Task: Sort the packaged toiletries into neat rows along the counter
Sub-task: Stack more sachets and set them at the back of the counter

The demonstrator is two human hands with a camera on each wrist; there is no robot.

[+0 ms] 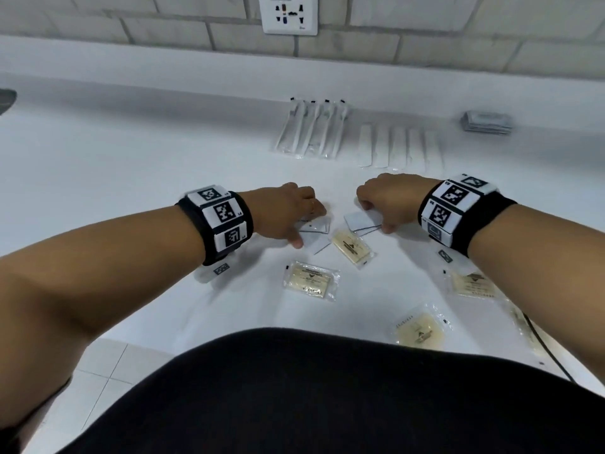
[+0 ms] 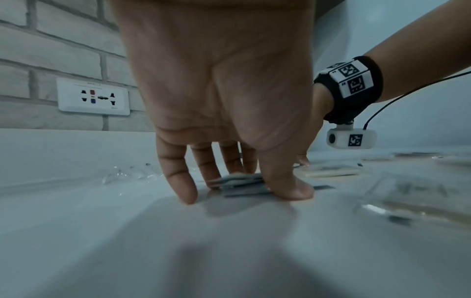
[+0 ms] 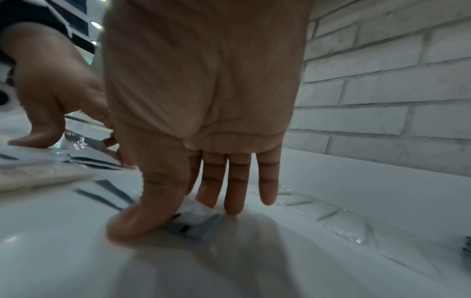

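Observation:
My left hand [image 1: 306,224] is down on the white counter [image 1: 131,165], thumb and fingers pinching a small stack of flat white sachets [image 1: 317,239]. The left wrist view shows that stack [image 2: 244,188] squeezed between the thumb and the fingertips [image 2: 214,181]. A little to the right, my right hand [image 1: 376,217] pinches another few white sachets [image 1: 358,221]. In the right wrist view its thumb and fingers close on one sachet [image 3: 201,225]. Several yellowish wrapped soaps [image 1: 311,280] lie loose near the front edge.
Along the back, a row of wrapped toothbrushes [image 1: 311,132] sits beside a row of long white packets [image 1: 399,149]. A grey stack of packets [image 1: 487,122] is at the far right. A wall socket [image 1: 288,14] is above. A black cable [image 1: 543,342] trails at the right front.

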